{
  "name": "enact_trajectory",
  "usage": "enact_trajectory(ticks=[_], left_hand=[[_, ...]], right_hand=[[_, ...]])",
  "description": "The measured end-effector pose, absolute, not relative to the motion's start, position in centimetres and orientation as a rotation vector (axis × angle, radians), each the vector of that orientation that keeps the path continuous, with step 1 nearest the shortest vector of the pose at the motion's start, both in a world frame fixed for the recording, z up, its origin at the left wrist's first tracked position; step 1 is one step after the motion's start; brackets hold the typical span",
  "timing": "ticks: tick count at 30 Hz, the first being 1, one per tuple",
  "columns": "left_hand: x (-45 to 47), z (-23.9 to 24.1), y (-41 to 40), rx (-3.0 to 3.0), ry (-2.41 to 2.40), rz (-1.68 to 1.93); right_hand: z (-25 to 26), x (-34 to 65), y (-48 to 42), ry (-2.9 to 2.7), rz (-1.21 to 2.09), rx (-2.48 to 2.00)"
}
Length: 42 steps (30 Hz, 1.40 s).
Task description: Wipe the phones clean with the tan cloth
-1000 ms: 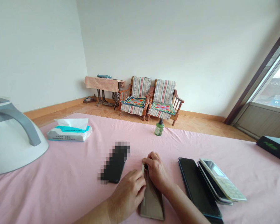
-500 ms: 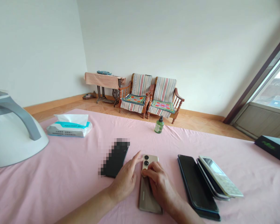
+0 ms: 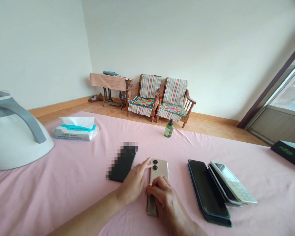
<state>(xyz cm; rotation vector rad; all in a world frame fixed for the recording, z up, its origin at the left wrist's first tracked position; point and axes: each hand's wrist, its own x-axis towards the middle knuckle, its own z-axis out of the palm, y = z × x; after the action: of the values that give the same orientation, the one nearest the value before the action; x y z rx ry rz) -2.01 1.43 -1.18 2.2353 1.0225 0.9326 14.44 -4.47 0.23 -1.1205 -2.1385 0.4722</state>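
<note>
A beige smartphone lies face down on the pink cloth, its two round camera lenses at the far end. My left hand rests along its left side, fingers stretched out and fingertips touching the upper left edge. Over the phone's lower half, my right hand is closed in a pinch and pressed on the back cover. What sits between those fingertips is too hidden to make out. Left of my left hand lies a black phone, partly blurred by pixel blocks.
To the right are stacked dark phones and a white keypad phone. A green bottle, a tissue pack, a white-grey kettle-like vessel and a black box stand around the pink cloth. Two wooden chairs are beyond.
My right hand has slid down the phone's back, away from the lenses. My left hand stays at the upper left edge. The view has shifted slightly.
</note>
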Motion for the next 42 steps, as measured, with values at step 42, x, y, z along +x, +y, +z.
enact_trajectory(ticks=[42], left_hand=[[-2.2, 1.6, 0.3, 2.431, 1.011, 0.381]], right_hand=[[-0.3, 16.7, -3.7, -1.986, 0.315, -1.386]])
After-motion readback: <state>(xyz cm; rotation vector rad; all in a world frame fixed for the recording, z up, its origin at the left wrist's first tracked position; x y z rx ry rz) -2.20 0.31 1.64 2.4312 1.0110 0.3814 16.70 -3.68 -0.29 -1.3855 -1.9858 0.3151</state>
